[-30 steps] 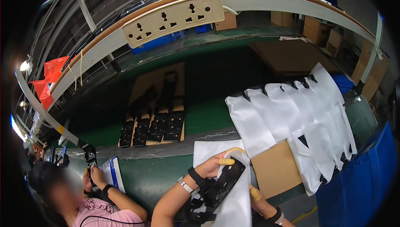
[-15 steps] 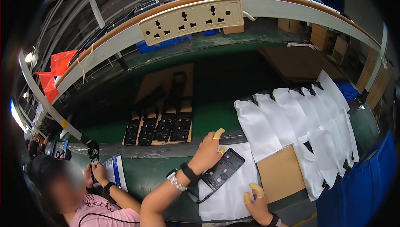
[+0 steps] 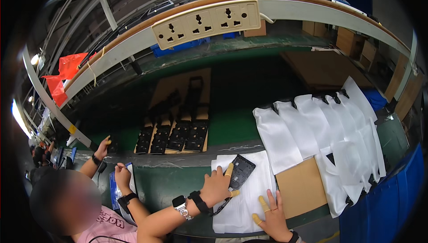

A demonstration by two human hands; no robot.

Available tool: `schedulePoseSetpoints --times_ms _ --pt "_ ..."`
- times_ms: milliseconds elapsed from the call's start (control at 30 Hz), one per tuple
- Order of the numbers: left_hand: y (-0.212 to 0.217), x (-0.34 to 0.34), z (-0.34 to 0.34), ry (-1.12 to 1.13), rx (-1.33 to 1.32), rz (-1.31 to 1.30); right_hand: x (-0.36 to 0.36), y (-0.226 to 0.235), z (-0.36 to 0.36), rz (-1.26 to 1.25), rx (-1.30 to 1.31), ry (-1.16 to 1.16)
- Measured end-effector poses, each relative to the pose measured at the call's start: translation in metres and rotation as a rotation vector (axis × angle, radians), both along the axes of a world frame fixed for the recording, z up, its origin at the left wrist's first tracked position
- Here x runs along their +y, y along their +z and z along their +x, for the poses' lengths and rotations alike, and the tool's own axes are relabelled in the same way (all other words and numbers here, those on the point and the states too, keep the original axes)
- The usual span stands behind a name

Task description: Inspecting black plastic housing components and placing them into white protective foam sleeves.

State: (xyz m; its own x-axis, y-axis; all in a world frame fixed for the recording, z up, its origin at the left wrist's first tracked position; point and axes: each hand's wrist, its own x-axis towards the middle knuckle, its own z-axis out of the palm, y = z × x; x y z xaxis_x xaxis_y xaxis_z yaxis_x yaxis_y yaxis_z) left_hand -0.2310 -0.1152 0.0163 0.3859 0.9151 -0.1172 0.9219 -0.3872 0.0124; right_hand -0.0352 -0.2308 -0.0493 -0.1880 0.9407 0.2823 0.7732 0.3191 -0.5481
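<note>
My left hand [image 3: 216, 187], with yellow finger cots and a watch, grips a flat black plastic housing [image 3: 244, 170] by its near left side. Recesses show on its upward face. The housing is held at a slant over white foam sleeves [image 3: 240, 214] lying on the bench. A dark strip trails from its near end, under my wrist. My right hand [image 3: 273, 220] is open, fingers spread on or just above the right edge of the sleeves. It also wears yellow finger cots and holds nothing.
Several white sleeves with black parts [image 3: 303, 131] lie at right, beside a cardboard sheet [image 3: 301, 187]. Black housings [image 3: 178, 135] sit on cardboard on the green belt. A co-worker [image 3: 104, 220] works at left. A power strip [image 3: 205, 23] hangs from the shelf.
My left hand has swung the housing more upright and slightly away from me. The fingers of my right hand have spread out. The co-worker's one hand has moved out toward the belt.
</note>
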Motion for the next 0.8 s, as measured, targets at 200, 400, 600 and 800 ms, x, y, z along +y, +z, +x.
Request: schedulePoseSetpoints --times_ms 200,400,600,800 --pt "0.015 -0.001 0.006 -0.126 0.028 -0.145 0.001 -0.004 0.005 -0.02 -0.05 0.113" --pt "0.015 -0.011 -0.006 -0.468 -0.003 -0.28 0.003 0.0 0.006 -0.034 0.027 0.116" --pt "0.007 -0.024 0.031 -0.165 -0.208 0.148 0.006 0.001 0.003 -0.038 0.03 0.105" --pt "-0.037 -0.035 0.047 0.088 -0.396 0.138 0.003 -0.013 0.009 0.027 0.052 0.138"
